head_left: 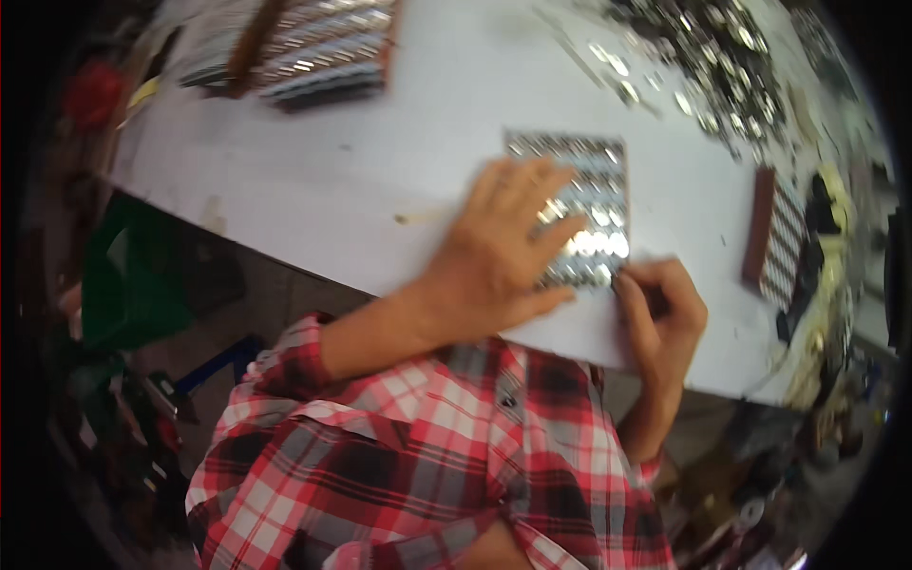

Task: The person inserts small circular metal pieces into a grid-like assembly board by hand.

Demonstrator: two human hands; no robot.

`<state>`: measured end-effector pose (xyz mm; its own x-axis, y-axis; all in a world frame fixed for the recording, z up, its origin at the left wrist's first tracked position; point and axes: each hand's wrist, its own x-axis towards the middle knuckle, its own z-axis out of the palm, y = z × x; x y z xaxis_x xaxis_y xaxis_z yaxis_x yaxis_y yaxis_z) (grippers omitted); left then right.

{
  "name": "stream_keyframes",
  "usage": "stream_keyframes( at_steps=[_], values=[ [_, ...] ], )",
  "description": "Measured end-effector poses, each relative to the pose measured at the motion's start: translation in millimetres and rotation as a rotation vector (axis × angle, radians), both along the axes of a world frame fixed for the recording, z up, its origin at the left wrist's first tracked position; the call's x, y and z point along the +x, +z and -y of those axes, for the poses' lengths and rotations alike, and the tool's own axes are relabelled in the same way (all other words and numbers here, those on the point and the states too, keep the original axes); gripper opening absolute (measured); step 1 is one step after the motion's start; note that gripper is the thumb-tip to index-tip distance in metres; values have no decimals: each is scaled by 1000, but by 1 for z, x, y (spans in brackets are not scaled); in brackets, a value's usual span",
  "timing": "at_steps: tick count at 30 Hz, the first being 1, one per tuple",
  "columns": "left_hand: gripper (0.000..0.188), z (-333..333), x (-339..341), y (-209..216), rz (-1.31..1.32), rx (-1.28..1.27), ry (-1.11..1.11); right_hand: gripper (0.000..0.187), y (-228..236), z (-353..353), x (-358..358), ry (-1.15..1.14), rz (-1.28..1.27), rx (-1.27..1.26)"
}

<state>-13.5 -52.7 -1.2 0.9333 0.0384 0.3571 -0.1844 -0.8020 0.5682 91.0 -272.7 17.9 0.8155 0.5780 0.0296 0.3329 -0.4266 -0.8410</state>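
Card of metal pieces: a flat rectangular card (610, 220) set with rows of small shiny metal pieces; from my remote station I see it lying on the table, before the person and partly covered.
Left hand: the hand (496, 249) lies palm down across the card's left side, fingers extended and spread, gripping nothing that I can see.
Right hand: the hand (668, 302) is at the card's lower right corner, thumb and forefinger brought together; whether they hold the edge or a small piece, I cannot tell.
Tabletop: a white surface (427, 133), its near edge slanting down to the right.
Tan scrap: a small strip (414, 218) left of the left hand.
Loose pieces: a few bright bits (619, 66) between the card and the heap.
Heap: a dark, glittering pile (731, 71) at upper right.
Banded block: a brown-edged block with slanting stripes (785, 242), near the right edge.
Striped stack: shiny slanting rows (328, 47), upper left.
Plaid shirt: red, black and white cloth (446, 427) below the table edge.
Green object: a blurred form (133, 285) at lower left, beyond the table.
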Motion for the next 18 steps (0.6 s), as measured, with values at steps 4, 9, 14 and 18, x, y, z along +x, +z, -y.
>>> stream_keyframes(
  at_steps=[4,9,14,18],
  values=[
    [71,-9,2,8,6,75,23,12,0,-7,2,-63,-166,88],
    [70,-12,9,6,9,63,-7,11,-2,-11,2,-45,-172,136],
    [70,-7,6,6,7,64,10,10,7,-8,2,-8,-250,94],
    [65,-18,10,15,-19,18,-65,17,8,-5,-4,-131,-297,80]
  ],
)
